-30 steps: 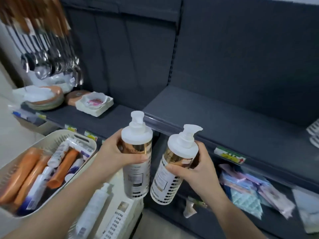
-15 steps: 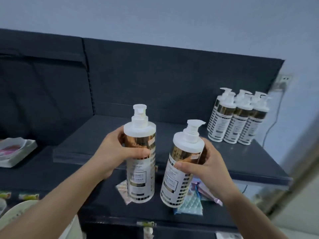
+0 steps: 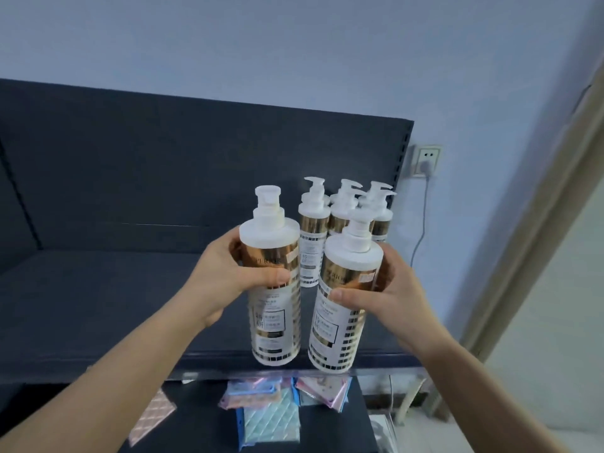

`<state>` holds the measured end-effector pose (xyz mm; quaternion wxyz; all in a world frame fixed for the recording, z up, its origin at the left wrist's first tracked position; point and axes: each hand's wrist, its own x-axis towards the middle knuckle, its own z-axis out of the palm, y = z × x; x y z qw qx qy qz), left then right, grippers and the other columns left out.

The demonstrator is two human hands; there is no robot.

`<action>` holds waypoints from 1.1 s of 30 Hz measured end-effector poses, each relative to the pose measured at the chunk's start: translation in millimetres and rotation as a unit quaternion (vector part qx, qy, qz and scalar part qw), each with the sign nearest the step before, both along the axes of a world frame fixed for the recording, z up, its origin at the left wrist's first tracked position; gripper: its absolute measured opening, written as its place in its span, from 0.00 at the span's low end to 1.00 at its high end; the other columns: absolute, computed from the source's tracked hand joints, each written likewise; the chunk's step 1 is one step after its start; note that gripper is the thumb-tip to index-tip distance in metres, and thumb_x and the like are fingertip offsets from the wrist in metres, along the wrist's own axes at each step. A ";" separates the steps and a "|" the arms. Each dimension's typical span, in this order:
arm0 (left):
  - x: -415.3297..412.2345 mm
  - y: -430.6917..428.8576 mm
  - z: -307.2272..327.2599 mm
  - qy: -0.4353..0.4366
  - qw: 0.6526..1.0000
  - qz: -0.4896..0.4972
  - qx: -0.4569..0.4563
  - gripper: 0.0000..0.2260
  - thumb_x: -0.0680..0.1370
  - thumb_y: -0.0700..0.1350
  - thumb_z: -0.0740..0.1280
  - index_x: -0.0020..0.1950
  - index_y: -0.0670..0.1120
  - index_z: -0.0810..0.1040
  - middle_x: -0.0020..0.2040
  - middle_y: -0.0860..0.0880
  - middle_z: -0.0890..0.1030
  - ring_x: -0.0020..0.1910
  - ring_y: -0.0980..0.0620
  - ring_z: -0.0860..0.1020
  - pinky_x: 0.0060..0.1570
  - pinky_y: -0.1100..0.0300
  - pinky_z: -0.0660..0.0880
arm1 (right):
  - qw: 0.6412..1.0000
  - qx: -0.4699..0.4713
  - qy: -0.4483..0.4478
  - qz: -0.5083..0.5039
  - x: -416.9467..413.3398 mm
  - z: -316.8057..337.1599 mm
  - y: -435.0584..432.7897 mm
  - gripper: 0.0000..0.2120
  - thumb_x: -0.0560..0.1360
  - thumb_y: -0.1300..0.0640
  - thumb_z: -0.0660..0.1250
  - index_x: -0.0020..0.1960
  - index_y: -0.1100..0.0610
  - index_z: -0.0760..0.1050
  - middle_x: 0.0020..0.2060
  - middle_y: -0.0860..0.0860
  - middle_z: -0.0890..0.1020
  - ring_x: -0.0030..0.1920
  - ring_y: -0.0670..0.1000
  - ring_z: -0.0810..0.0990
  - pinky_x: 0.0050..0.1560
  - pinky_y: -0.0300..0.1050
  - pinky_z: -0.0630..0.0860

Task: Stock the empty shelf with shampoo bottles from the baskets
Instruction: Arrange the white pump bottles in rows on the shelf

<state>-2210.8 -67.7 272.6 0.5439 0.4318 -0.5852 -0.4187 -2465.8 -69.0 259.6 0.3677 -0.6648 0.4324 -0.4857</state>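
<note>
My left hand (image 3: 228, 282) is gripping one white-and-gold plastic pump bottle (image 3: 274, 308), my right hand (image 3: 389, 299) a matching second bottle (image 3: 343, 315), both over the front edge of the dark grey shelf (image 3: 98, 305). Similar bottles (image 3: 313, 230) are standing at its back right.

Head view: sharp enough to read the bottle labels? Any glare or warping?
Head view: large print on the left-hand bottle partly legible, fine text smeared; gold bands on it and the right-hand bottle show soft sheen, no blown-out glare; door frame at right slants, likely wide-angle distortion; light dim and bluish, shelf nearly featureless.
</note>
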 end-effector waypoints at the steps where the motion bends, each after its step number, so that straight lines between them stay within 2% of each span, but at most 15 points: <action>1: -9.7 -10.0 1.6 -0.002 1.000 -0.006 0.000 0.33 0.49 0.46 0.85 0.52 0.56 0.81 0.49 0.52 0.85 0.49 0.54 0.83 0.45 0.61 0.79 | 1.000 0.001 -0.003 -0.001 -8.4 1.8 -7.7 0.35 0.57 0.52 0.83 0.60 0.44 0.73 0.49 0.47 0.86 0.48 0.47 0.85 0.52 0.49 0.80; 4: -35.6 -40.8 3.7 -0.002 1.000 -0.027 -0.001 0.34 0.49 0.45 0.85 0.53 0.54 0.80 0.49 0.53 0.86 0.49 0.55 0.83 0.42 0.64 0.79 | 1.000 0.006 0.000 -0.009 -29.2 4.2 -31.3 0.35 0.57 0.54 0.83 0.61 0.46 0.73 0.51 0.46 0.85 0.50 0.46 0.85 0.52 0.48 0.80; 7: -55.7 -71.4 0.3 -0.007 0.999 -0.040 -0.003 0.34 0.48 0.48 0.84 0.53 0.55 0.79 0.49 0.54 0.85 0.49 0.56 0.83 0.41 0.66 0.79 | 1.000 0.013 -0.005 -0.021 -45.2 1.2 -56.6 0.36 0.56 0.58 0.83 0.61 0.47 0.74 0.52 0.47 0.85 0.53 0.48 0.84 0.55 0.53 0.80; 12: -79.0 -121.1 -13.6 -0.033 0.999 -0.040 0.005 0.31 0.54 0.44 0.84 0.53 0.57 0.79 0.50 0.57 0.85 0.50 0.59 0.82 0.49 0.59 0.78 | 0.998 0.040 -0.019 -0.051 -63.2 -7.8 -96.3 0.37 0.54 0.59 0.83 0.60 0.48 0.75 0.51 0.47 0.86 0.52 0.48 0.84 0.58 0.57 0.79; 15: -90.2 -143.0 -22.4 -0.046 0.998 -0.043 0.007 0.32 0.55 0.43 0.84 0.55 0.58 0.78 0.50 0.60 0.84 0.50 0.61 0.81 0.48 0.62 0.77 | 0.997 0.045 -0.018 -0.066 -69.2 -13.4 -115.2 0.37 0.54 0.61 0.83 0.59 0.47 0.75 0.50 0.46 0.86 0.52 0.48 0.84 0.57 0.54 0.80; 17: -96.7 -153.3 -26.5 -0.053 0.998 -0.042 0.013 0.33 0.53 0.46 0.84 0.55 0.58 0.77 0.50 0.61 0.84 0.50 0.62 0.81 0.48 0.64 0.76 | 0.996 0.051 -0.016 -0.066 -73.7 -17.5 -126.9 0.35 0.57 0.66 0.83 0.59 0.46 0.75 0.50 0.46 0.86 0.51 0.47 0.84 0.56 0.51 0.79; 22: -110.1 -169.3 -34.0 -0.063 0.997 -0.027 0.023 0.39 0.49 0.53 0.83 0.59 0.57 0.76 0.54 0.56 0.83 0.55 0.56 0.80 0.56 0.53 0.78 | 0.996 0.062 -0.021 -0.052 -84.3 -25.4 -151.8 0.35 0.59 0.70 0.81 0.60 0.48 0.75 0.50 0.47 0.86 0.51 0.48 0.84 0.52 0.47 0.80; 26: -119.8 -172.7 -36.2 -0.091 0.996 -0.023 0.008 0.33 0.51 0.52 0.82 0.54 0.62 0.76 0.51 0.66 0.81 0.50 0.68 0.78 0.51 0.63 0.76 | 0.997 0.071 -0.026 -0.034 -91.3 -30.8 -168.2 0.35 0.60 0.71 0.80 0.61 0.49 0.75 0.50 0.48 0.86 0.52 0.50 0.84 0.52 0.48 0.81; 29: -126.1 -173.0 -39.3 -0.096 0.995 -0.012 0.006 0.32 0.52 0.53 0.82 0.51 0.68 0.75 0.51 0.69 0.80 0.50 0.70 0.78 0.49 0.67 0.74 | 0.997 0.076 -0.024 -0.010 -97.1 -35.2 -176.2 0.35 0.60 0.71 0.80 0.61 0.49 0.75 0.51 0.49 0.85 0.54 0.52 0.84 0.55 0.52 0.80; 33: -131.1 -171.3 -48.0 -0.098 0.995 0.004 0.009 0.32 0.52 0.52 0.81 0.52 0.67 0.74 0.51 0.70 0.80 0.50 0.71 0.77 0.48 0.69 0.73 | 0.997 0.075 -0.011 0.010 -104.0 -38.8 -180.9 0.34 0.61 0.68 0.81 0.58 0.43 0.75 0.51 0.45 0.85 0.52 0.46 0.84 0.50 0.44 0.80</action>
